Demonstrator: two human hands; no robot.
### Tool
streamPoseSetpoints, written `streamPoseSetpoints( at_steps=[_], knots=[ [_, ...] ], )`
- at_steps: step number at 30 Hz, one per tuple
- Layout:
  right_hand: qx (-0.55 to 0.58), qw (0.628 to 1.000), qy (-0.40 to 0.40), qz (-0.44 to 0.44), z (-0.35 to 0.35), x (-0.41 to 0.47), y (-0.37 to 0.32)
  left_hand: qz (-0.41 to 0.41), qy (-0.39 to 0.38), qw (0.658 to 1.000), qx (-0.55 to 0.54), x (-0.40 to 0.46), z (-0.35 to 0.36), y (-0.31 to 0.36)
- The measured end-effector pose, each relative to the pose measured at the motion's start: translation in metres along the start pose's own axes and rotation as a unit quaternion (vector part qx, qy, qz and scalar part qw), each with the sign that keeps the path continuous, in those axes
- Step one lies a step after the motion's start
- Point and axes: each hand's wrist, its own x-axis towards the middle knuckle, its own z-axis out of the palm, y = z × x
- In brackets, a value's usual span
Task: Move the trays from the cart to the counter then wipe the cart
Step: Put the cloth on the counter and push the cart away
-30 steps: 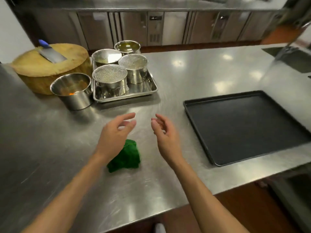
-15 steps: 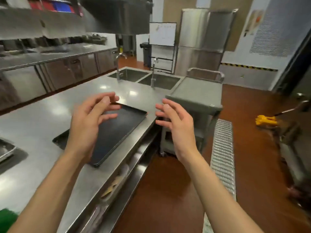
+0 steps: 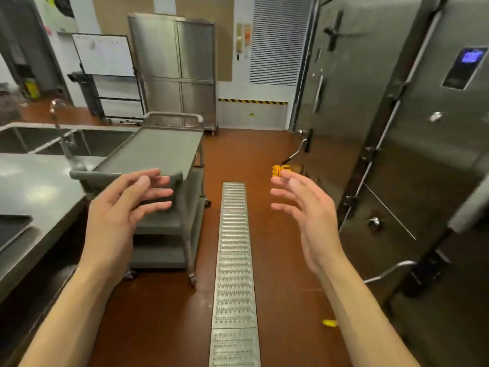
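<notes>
Looking ahead, I have both hands raised in the air in front of me, holding nothing: my left hand (image 3: 120,207) at about 10 o'clock with its fingers (image 3: 154,192) spread and loosely straight, my right hand (image 3: 308,210) at about 2 o'clock with fingers likewise relaxed and apart. The grey cart (image 3: 156,154) stands at 11 o'clock just beyond my left hand, its top shelf bare, its lower shelves in shadow so I cannot tell what they carry; its near end sits just beside the end of the steel worktop (image 3: 34,186) at 9 o'clock. A dark baking tray (image 3: 12,229) lies on that worktop at the far left edge of view, only partly showing. Beyond the worktop, at 10 o'clock, are two sink basins (image 3: 79,143) with a tap. A metal floor drain grate (image 3: 234,260) runs straight down the brown floor from 12 to 6 o'clock between my forearms. Steel walk-in doors (image 3: 397,128) fill the side from 1 to 4 o'clock, and a small yellow object (image 3: 280,169) sits on the floor near them, just behind my right fingertips.
</notes>
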Motion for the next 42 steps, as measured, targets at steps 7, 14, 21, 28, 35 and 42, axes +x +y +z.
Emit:
streamPoseSetpoints(
  at_steps=[7, 14, 21, 28, 35, 42],
  knots=[
    [-0.001, 1.0, -0.002, -0.025, -0.063, 0.137, 0.029, 0.027, -0.026, 0.999, -0.011, 0.104, 0.1, -0.047],
    [-0.054, 0.997, 0.044, -0.04, -0.113, 0.299, 0.051, 0.041, -0.085, 0.994, -0.052, 0.26, 0.233, -0.12],
    [-0.047, 0.996, 0.057, -0.055, -0.152, 0.472, 0.081, 0.064, -0.082, 0.994, -0.035, 0.401, 0.322, -0.182],
    [-0.012, 0.999, -0.01, -0.051, -0.158, 0.666, 0.14, 0.078, -0.014, 0.997, 0.001, 0.54, 0.37, -0.239],
    [-0.016, 0.995, -0.077, -0.055, -0.119, 0.852, 0.189, 0.078, 0.008, 0.996, 0.045, 0.686, 0.389, -0.305],
    [-0.002, 0.995, -0.082, -0.06, -0.058, 1.045, 0.261, 0.093, 0.025, 0.994, 0.049, 0.881, 0.399, -0.395]
  ],
)
